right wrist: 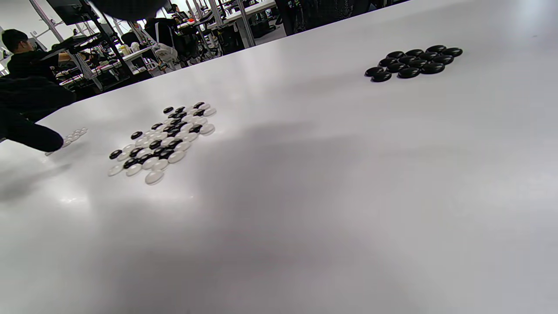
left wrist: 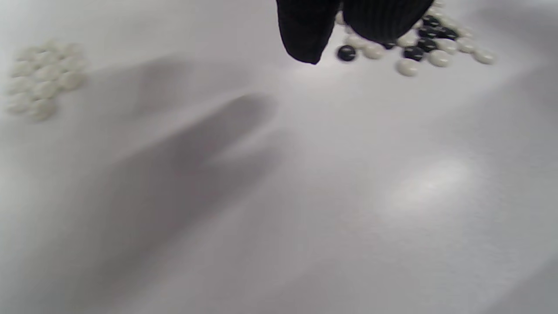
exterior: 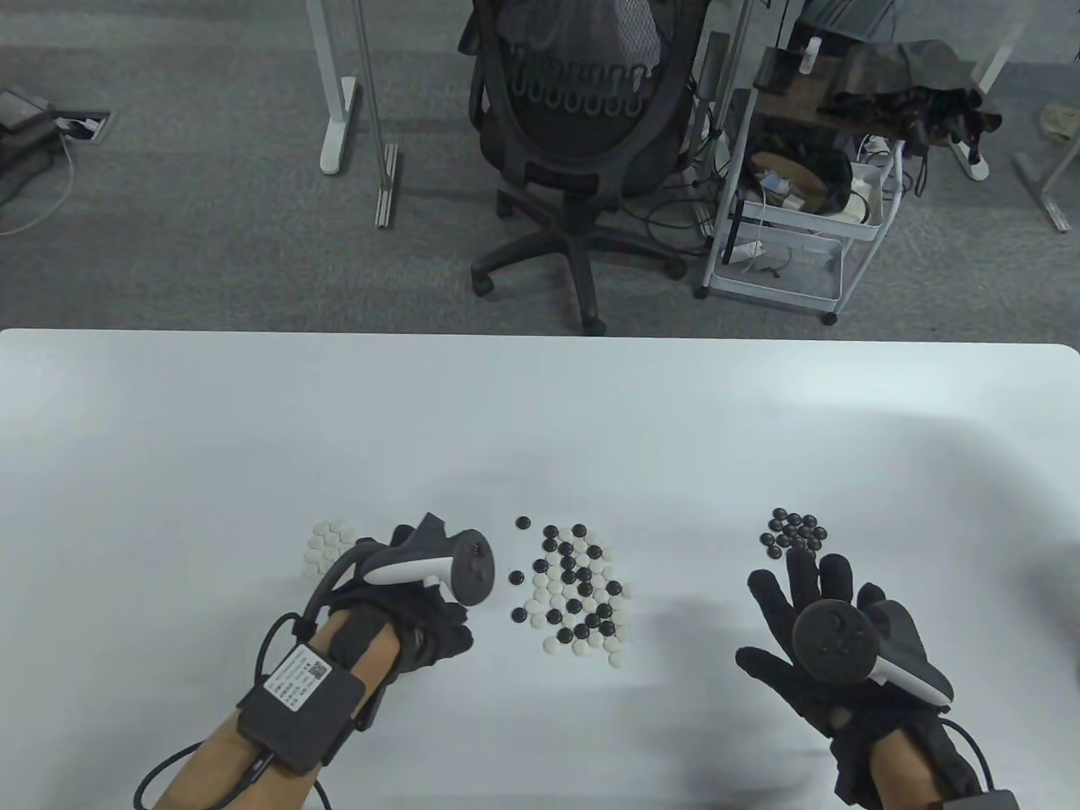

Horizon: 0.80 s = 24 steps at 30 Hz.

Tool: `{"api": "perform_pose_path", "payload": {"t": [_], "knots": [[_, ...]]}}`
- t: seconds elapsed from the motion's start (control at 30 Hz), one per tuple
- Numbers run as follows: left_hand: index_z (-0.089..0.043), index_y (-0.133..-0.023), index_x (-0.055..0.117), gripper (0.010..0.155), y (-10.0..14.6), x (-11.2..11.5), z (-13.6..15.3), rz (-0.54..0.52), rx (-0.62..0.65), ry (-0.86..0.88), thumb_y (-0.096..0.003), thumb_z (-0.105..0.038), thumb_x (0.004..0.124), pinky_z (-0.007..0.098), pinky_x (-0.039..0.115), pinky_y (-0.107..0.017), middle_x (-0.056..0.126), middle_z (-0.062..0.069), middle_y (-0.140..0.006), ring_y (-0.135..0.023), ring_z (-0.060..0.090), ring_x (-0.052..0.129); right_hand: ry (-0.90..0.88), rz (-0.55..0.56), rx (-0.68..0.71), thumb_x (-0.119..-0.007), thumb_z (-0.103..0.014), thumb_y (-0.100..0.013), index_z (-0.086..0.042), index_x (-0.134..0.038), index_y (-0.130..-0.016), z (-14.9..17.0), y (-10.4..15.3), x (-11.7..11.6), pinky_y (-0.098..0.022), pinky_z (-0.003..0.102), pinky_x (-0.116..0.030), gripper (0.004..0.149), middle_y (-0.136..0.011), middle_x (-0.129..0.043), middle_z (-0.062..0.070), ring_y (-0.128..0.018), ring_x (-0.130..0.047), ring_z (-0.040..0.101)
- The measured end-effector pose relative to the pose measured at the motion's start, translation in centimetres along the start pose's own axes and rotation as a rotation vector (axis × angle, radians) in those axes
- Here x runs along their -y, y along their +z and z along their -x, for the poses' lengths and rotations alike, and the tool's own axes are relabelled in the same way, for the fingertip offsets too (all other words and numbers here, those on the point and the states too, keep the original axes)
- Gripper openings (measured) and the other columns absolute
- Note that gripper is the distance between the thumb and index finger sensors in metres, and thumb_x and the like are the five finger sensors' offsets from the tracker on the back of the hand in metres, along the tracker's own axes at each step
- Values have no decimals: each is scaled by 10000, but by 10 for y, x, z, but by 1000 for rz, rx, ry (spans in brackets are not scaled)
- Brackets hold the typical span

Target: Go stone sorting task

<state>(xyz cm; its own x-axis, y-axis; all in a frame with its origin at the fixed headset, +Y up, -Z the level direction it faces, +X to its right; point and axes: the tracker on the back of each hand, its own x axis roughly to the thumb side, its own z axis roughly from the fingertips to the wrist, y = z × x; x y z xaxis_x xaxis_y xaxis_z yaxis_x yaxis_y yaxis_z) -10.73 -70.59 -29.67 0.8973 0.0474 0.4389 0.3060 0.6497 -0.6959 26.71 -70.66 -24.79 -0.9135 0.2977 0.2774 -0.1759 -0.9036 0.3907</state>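
A mixed heap of black and white stones [exterior: 574, 595] lies mid-table, also seen in the left wrist view [left wrist: 418, 48] and the right wrist view [right wrist: 163, 141]. A small group of white stones [exterior: 327, 544] [left wrist: 41, 78] sits to its left. A cluster of black stones [exterior: 796, 531] [right wrist: 414, 61] sits to its right. My left hand [exterior: 422, 624] hovers between the white group and the mixed heap, fingers curled downward; its fingertips [left wrist: 305, 43] show no stone, and the space beneath them is hidden. My right hand [exterior: 801, 591] is spread flat, just short of the black cluster, holding nothing.
The white table [exterior: 540, 422] reaches its far edge about mid-frame. Beyond it on the floor stand an office chair [exterior: 582, 126] and a white cart [exterior: 793, 219]. One lone black stone [exterior: 523, 523] lies just above the mixed heap.
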Motion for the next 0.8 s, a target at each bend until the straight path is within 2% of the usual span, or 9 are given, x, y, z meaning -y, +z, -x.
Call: {"api": "perform_pose_path", "payload": {"t": [0.2,0.43,0.53,0.8], "knots": [[-243,-1175,517,595,-28,0,-49,54,111,-98,-623,-462,557,834,66,-601,-56,314,-1152,-937,605,-98,-3,4,2,-544,-552,-556,-93,-150,-1137,0,1,0,-507,801,-15,839,-1060,80,337,-861,136,590],[-304,-1171,266,617,-46,17,-57,86,101,-171,-627,-444,522,834,30,-595,-174,306,-1092,-903,594,-170,-9,5,-3,-544,-552,-556,-92,-150,-1138,1,1,1,-508,802,-16,840,-1060,80,338,-861,136,590],[-294,-1173,268,619,-35,26,-39,75,65,-150,-627,-441,521,835,32,-595,-172,310,-1093,-903,595,-169,-10,5,0,-544,-552,-556,-92,-151,-1139,1,2,1,-508,802,-16,841,-1060,80,338,-861,135,590],[-300,-1173,361,591,8,60,75,71,-163,106,-621,-438,522,835,24,-591,-159,305,-1100,-905,596,-167,-7,-8,4,-545,-551,-556,-92,-151,-1139,1,0,0,-509,802,-16,840,-1060,80,338,-862,136,590]]}}
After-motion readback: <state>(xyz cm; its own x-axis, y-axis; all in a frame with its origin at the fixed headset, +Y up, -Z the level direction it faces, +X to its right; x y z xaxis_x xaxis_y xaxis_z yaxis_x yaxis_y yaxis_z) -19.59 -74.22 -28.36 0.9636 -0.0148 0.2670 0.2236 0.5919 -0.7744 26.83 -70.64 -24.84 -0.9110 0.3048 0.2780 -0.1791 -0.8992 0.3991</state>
